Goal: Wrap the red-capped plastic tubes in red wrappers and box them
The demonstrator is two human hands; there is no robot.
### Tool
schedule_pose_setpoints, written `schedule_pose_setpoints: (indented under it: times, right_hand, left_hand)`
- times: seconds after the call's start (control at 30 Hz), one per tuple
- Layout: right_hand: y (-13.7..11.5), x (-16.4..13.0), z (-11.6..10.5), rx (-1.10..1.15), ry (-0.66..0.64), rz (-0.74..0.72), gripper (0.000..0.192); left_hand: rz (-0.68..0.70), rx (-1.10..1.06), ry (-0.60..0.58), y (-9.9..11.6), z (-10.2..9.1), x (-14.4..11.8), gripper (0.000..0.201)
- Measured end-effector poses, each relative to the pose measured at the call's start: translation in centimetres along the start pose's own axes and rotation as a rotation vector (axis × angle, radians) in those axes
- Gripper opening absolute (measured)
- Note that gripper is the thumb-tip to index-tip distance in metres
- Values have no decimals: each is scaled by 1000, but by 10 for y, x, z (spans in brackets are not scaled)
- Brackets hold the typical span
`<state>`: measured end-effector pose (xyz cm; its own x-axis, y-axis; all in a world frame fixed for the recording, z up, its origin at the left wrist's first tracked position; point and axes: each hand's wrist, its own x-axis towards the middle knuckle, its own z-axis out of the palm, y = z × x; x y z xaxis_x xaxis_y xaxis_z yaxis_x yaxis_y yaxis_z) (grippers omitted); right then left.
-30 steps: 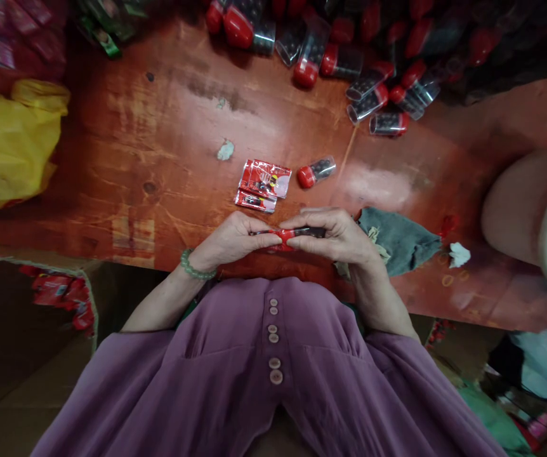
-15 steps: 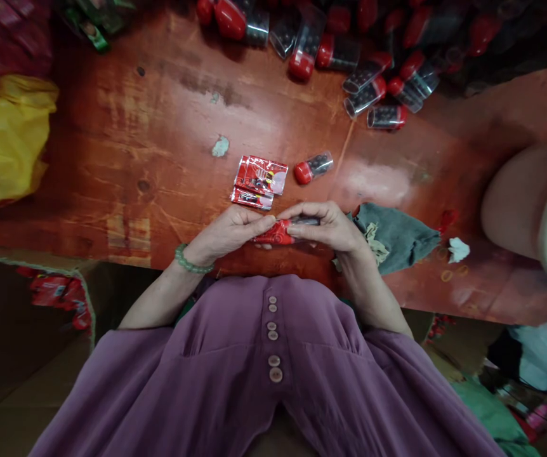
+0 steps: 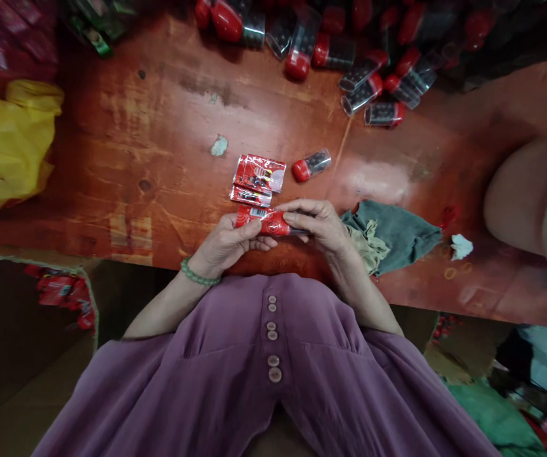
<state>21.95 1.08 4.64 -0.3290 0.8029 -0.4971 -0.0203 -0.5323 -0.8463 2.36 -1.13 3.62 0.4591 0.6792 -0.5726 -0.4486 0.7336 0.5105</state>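
Observation:
My left hand [image 3: 226, 242] pinches the left end of a red printed sleeve [image 3: 270, 222] with a barcode, thumb on top and fingers beneath. My right hand [image 3: 320, 223] grips the sleeve's right end, where a dark clear tube [image 3: 298, 232] shows from it; how far the tube sits inside is hidden. Just beyond my hands lie several flat red printed sleeves [image 3: 260, 174] in a small stack. Right of them rests a clear tube with a red cap and dark contents [image 3: 311, 165].
Many red-capped tubes [image 3: 334, 52] are heaped at the back of the wooden table [image 3: 173, 152]. A grey-green cloth [image 3: 402, 235] lies by my right forearm. A pale tub [image 3: 521, 197] stands right, a yellow bag [image 3: 9, 149] left. A cardboard box [image 3: 30, 355] sits below the left edge.
The sleeve has turned so its barcode shows, and it is lifted slightly. My left hand has shifted its grip leftward and lower on it, while my right hand still holds the other end.

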Motion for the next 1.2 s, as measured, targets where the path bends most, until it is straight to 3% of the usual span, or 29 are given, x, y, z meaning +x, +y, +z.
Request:
schedule_pose_setpoints:
  times: [0.33, 0.63, 0.97, 1.2]
  right_hand:
    - [12, -9, 25, -275, 267, -221, 32]
    - [24, -14, 37, -720, 432, -618, 29]
    - [29, -12, 35, -551, 322, -460, 39]
    - [31, -13, 35, -654, 266, -590, 34]
  left_hand:
    - [60, -70, 225, -15, 14, 4, 30]
    - [93, -100, 246, -19, 18, 4, 37]
    - [217, 4, 226, -16, 9, 3, 27]
    - [294, 57, 259, -20, 8, 3, 30]
